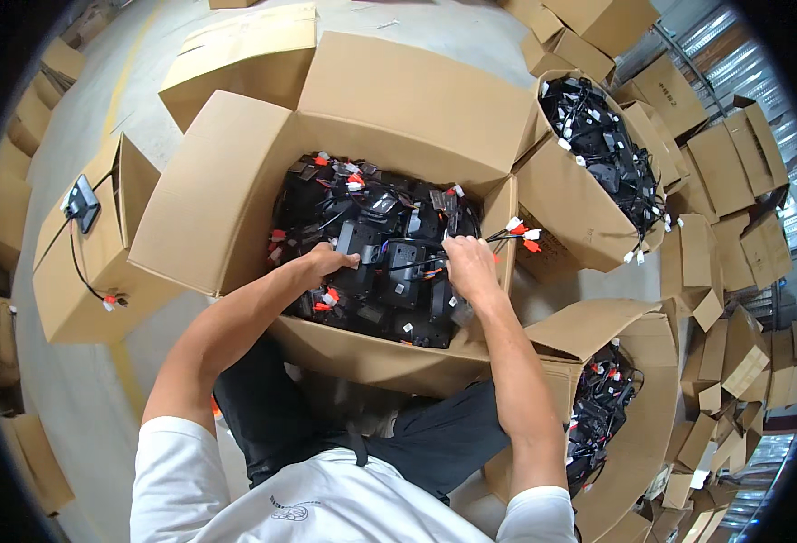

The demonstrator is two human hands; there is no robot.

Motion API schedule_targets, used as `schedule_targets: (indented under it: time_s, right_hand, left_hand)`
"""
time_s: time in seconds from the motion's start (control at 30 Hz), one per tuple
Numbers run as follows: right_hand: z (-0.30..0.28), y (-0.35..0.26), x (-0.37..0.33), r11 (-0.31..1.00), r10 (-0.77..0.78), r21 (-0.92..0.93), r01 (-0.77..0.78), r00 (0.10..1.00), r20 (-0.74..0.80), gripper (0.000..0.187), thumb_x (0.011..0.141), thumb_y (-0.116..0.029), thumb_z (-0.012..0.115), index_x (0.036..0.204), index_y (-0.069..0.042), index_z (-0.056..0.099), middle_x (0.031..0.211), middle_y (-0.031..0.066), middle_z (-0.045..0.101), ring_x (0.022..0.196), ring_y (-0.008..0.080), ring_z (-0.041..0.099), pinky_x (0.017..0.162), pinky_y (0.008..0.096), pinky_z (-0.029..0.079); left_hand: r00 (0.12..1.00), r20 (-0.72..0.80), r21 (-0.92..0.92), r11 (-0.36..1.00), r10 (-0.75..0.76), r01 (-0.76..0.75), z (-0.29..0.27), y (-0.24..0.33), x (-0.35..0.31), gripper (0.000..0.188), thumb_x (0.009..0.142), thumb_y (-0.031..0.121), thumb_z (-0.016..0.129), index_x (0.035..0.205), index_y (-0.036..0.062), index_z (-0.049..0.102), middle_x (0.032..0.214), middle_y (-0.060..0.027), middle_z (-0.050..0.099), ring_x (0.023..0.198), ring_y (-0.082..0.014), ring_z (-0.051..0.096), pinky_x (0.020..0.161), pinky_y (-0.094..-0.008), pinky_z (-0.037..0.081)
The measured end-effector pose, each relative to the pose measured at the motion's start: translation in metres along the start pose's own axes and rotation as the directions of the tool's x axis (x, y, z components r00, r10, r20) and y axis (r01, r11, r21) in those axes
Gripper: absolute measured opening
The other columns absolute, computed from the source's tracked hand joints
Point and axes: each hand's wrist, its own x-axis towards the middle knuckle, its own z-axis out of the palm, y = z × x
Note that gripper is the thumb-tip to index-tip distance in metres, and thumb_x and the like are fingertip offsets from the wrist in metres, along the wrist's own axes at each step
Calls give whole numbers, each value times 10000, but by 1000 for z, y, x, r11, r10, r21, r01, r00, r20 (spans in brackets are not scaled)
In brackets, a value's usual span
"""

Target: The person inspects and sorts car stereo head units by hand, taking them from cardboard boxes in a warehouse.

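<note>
In front of me stands an open cardboard box (380, 357), filled with black plastic devices and their cables. My left hand (331, 261) is closed on the edge of a black box-shaped device (357, 240), thumb on top. At the right side of the same box, my right hand (471, 269) grips a bundle of black cables (498, 234). The bundle's red and white connectors (523, 233) stick out beyond the box wall. A second black device (400, 276) lies between my hands. My palms hide part of what each hand holds.
Two more open boxes of cabled black devices stand on the right: one far (602, 149), one near (597, 407). On the left, a carton (82, 271) carries a phone-like device (83, 204) with cables. Stacked cartons (720, 163) line the far right. A closed carton (236, 68) sits behind.
</note>
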Motion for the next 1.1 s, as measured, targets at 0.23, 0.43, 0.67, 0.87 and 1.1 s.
schedule_targets:
  time_s: [0.23, 0.43, 0.67, 0.87, 1.1]
  right_hand:
    - [21, -3, 5, 997, -3, -82, 0, 999, -36, 84, 837, -82, 566, 910, -66, 605, 913, 124, 614, 950, 295, 599, 823, 423, 460]
    - [47, -56, -11, 966, -250, 12, 260, 912, 326, 317, 736, -197, 739, 999, -81, 605, 980, 96, 616, 994, 255, 596, 858, 382, 455]
    - [140, -87, 0, 1000, -16, -21, 21, 973, 229, 250, 904, -221, 527, 918, -110, 750, 990, 76, 686, 979, 243, 637, 872, 398, 455]
    - [50, -82, -7, 989, -90, 141, 47, 944, 316, 231, 828, -293, 677, 952, -114, 753, 981, 57, 707, 999, 243, 648, 894, 388, 438]
    - [-210, -28, -195, 864, 391, 458, -210, 853, -346, 423, 820, -304, 730, 1135, -34, 646, 1077, 151, 669, 1009, 331, 638, 870, 437, 500]
  left_hand:
    - [1000, 4, -26, 1000, 10, -10, 16, -31, 38, 454, 911, 200, 721, 1265, -20, 541, 1061, -139, 677, 914, -242, 678, 809, -406, 557]
    - [977, -98, 25, 982, 187, -186, 16, -46, 56, 504, 914, 216, 709, 1331, 11, 514, 1142, -135, 659, 1025, -230, 624, 914, -385, 495]
    - [975, -124, 79, 981, 187, -178, -36, -85, 124, 542, 932, 228, 664, 1412, 84, 457, 1183, -151, 618, 990, -230, 588, 862, -432, 489]
    - [915, 133, 368, 838, 382, -403, -18, -86, 165, 432, 927, 266, 635, 1239, -27, 575, 1116, -103, 669, 928, -189, 623, 792, -343, 521]
    - [872, 6, 597, 697, 490, -396, -58, -45, 163, 474, 904, 245, 697, 1215, -92, 577, 1063, -134, 670, 911, -201, 622, 809, -329, 497]
